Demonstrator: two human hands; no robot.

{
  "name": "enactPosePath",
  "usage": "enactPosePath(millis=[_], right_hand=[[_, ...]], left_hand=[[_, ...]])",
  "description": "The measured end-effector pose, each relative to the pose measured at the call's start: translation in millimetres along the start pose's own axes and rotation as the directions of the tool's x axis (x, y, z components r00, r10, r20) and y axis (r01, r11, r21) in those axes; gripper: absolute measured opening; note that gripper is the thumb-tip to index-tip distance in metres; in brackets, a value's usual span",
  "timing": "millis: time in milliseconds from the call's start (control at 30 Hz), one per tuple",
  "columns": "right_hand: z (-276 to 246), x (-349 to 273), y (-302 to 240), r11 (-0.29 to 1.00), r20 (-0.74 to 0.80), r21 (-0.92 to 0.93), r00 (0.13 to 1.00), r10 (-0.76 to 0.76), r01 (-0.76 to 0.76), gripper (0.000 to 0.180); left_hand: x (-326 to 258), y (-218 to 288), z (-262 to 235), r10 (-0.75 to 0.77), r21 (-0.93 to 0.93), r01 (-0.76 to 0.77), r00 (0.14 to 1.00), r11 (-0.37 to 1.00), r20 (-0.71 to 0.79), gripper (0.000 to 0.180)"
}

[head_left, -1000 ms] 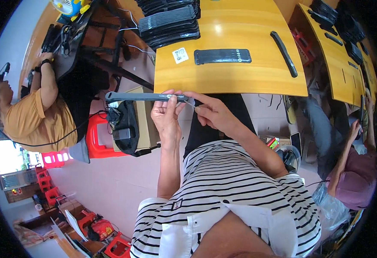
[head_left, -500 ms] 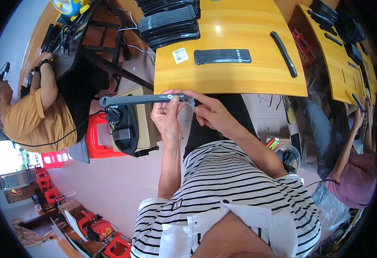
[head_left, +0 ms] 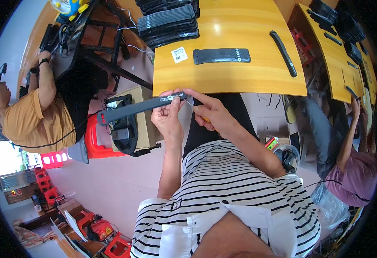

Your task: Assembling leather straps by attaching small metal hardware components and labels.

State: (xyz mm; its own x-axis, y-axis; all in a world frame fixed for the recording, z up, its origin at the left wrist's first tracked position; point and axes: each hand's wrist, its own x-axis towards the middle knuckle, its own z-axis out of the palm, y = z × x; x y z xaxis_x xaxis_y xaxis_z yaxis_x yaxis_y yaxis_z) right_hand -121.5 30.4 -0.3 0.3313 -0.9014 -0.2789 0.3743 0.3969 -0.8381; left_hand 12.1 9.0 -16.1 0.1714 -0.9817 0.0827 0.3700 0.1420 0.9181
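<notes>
A long black strap (head_left: 137, 107) with a slot at its far-left end and white printing near its right end is pinched in my left hand (head_left: 168, 118), fingers behind and thumb in front. My right hand (head_left: 214, 112) is closed around a thin metal-tipped tool (head_left: 190, 103); a bit of its orange handle shows between the fingers. The tool's tip reaches the strap's right end, which my right index finger also meets. On the yellow table (head_left: 240, 81) ahead lie a flat bundle of black straps (head_left: 220, 56), a single black strap (head_left: 283, 53) and a white label sheet (head_left: 179, 55).
Stacks of black straps (head_left: 167, 26) stand at the table's back left. At left, a person in an orange shirt (head_left: 42, 116) sits by a dark table; a red stool (head_left: 98, 137) and cardboard box (head_left: 145, 124) are nearer. Another person (head_left: 356, 172) works at right.
The strap has turned so its broad face shows more, with its left end lower. An orange bit of the tool's handle has come into sight in my right hand.
</notes>
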Motion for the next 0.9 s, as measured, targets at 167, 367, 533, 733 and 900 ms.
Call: enactPosePath(millis=[167, 367, 533, 733, 900], right_hand=[[3.5, -2.8, 2.3, 0.998, -0.029, 0.06, 0.999, -0.026, 0.027, 0.047], [0.8, -7.8, 4.4, 0.993, -0.045, 0.114, 0.998, -0.038, 0.042, 0.044], [2.1, -5.6, 9.8, 0.968, -0.045, 0.249, 0.998, -0.033, 0.043, 0.041], [2.4, -3.6, 12.1, 0.98, -0.125, 0.147, 0.986, -0.113, 0.131, 0.04], [-3.9, 2.4, 18.9, 0.896, -0.161, -0.335, 0.92, -0.357, 0.29, 0.04]], left_hand=[[-3.1, 0.5, 6.8, 0.069, 0.041, -0.068, 0.998, 0.997, 0.0, 0.02], [-6.4, -7.0, 12.4, 0.199, 0.194, -0.204, 0.979, 0.96, 0.046, 0.021], [-4.7, -16.2, 7.3, 0.381, 0.424, -0.444, 0.896, 0.789, 0.23, 0.024], [-2.8, -13.8, 17.0, 0.344, 0.425, -0.401, 0.916, 0.811, 0.208, 0.021], [-1.2, -6.0, 26.1, 0.191, 0.375, -0.229, 0.972, 0.898, 0.136, 0.014]])
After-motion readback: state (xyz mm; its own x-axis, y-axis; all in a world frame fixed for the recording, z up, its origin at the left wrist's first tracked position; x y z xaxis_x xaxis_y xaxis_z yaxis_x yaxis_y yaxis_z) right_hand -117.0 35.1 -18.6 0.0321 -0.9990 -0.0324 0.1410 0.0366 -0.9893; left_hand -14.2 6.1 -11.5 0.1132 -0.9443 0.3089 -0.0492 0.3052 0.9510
